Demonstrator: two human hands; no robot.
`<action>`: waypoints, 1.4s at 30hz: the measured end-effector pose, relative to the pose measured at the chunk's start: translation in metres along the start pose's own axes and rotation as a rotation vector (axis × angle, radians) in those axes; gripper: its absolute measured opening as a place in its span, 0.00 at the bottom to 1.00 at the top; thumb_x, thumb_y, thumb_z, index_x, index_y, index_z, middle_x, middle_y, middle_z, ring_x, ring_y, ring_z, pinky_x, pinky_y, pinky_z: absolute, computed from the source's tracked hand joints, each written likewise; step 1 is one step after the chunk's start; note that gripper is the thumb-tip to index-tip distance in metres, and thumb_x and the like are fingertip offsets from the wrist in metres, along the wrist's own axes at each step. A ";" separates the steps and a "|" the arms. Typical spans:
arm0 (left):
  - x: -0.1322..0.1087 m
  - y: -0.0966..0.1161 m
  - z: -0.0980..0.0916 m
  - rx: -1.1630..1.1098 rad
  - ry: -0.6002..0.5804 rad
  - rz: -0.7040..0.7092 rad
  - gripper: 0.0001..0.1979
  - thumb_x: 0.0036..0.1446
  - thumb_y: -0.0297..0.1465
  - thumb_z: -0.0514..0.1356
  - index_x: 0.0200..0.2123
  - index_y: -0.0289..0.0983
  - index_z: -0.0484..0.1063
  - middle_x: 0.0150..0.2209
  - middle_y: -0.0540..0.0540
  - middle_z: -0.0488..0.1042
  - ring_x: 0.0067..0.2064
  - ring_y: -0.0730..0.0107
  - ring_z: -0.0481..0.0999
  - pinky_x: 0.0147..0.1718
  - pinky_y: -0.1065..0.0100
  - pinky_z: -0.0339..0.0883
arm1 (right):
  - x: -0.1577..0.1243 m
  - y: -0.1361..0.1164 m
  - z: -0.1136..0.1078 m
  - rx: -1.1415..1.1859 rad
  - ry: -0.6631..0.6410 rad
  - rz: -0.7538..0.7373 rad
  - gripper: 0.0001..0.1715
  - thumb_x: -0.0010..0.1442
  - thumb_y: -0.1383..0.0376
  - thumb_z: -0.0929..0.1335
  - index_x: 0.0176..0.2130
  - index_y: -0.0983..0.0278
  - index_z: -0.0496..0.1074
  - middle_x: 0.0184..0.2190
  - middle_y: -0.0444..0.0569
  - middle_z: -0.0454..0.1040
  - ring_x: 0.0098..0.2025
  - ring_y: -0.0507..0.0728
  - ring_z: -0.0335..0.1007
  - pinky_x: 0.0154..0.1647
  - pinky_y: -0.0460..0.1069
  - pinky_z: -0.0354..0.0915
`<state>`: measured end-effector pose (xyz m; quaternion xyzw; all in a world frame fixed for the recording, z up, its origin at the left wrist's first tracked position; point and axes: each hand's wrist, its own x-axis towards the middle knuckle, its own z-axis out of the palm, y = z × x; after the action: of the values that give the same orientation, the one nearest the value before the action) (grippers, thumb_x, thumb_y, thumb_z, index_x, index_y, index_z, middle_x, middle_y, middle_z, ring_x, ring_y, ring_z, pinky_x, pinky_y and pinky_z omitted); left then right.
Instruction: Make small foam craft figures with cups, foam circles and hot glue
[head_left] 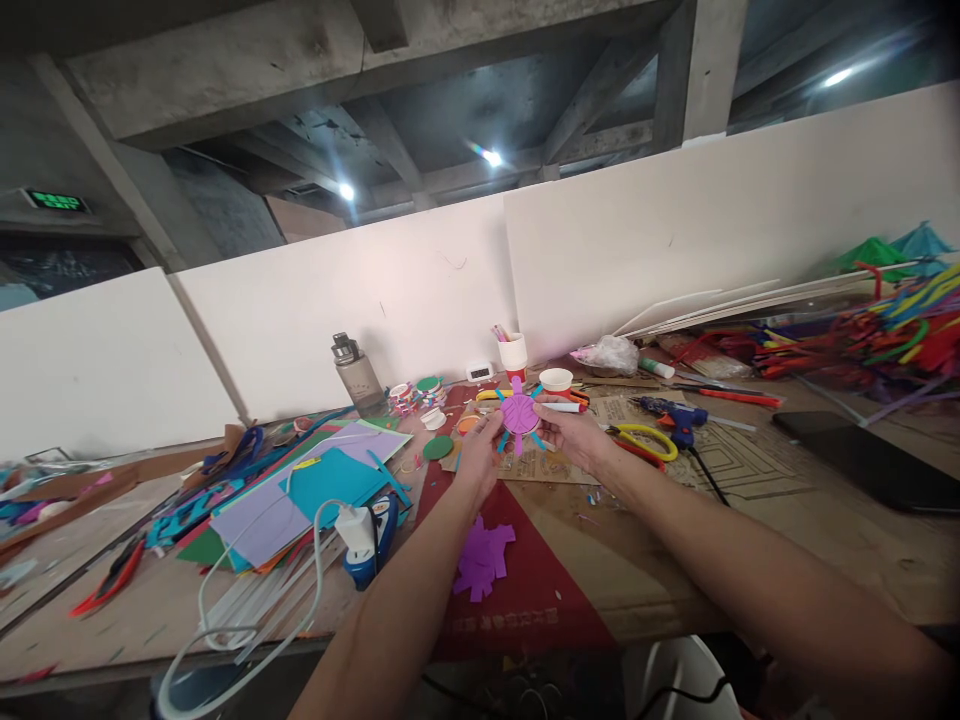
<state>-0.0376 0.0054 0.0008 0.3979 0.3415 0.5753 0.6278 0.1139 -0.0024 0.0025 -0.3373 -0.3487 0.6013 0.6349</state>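
Head view: one purple paper disc [519, 413] with radiating strips, above the table [150, 615], its opposite edges pinched by the fingers of your left hand [481, 442] and right hand [571, 430]. Also: one bottle [358, 380], one glue gun [681, 424], one digital clock [479, 371].

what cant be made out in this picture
In the head view:
purple disc: its back, facing away
left hand and right hand: any fingertips behind the disc, hidden by it
small white device: its display, too small to read
coloured stems: cut off by the right edge
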 end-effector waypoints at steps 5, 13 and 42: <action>0.000 -0.001 0.002 0.029 -0.016 0.031 0.24 0.40 0.47 0.72 0.34 0.37 0.73 0.31 0.48 0.75 0.30 0.74 0.71 0.28 0.72 0.61 | 0.000 0.000 -0.001 -0.012 0.020 -0.019 0.30 0.31 0.55 0.82 0.32 0.61 0.73 0.25 0.41 0.75 0.24 0.49 0.67 0.27 0.46 0.67; -0.004 -0.003 0.007 0.391 0.062 0.310 0.34 0.26 0.27 0.77 0.42 0.37 0.73 0.45 0.42 0.74 0.44 0.63 0.73 0.46 0.64 0.64 | 0.000 0.005 0.001 -0.047 0.038 -0.069 0.33 0.28 0.52 0.81 0.32 0.61 0.71 0.24 0.41 0.73 0.25 0.50 0.67 0.29 0.48 0.67; -0.001 -0.006 -0.003 0.606 0.155 0.488 0.33 0.31 0.22 0.73 0.45 0.39 0.70 0.50 0.41 0.71 0.54 0.55 0.70 0.54 0.60 0.61 | -0.006 0.022 0.012 -0.034 -0.059 -0.067 0.23 0.34 0.59 0.79 0.29 0.60 0.69 0.27 0.40 0.74 0.31 0.52 0.69 0.38 0.51 0.70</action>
<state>-0.0375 0.0047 -0.0053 0.5899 0.4378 0.6091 0.2990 0.0921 -0.0072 -0.0100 -0.3185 -0.3885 0.5832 0.6384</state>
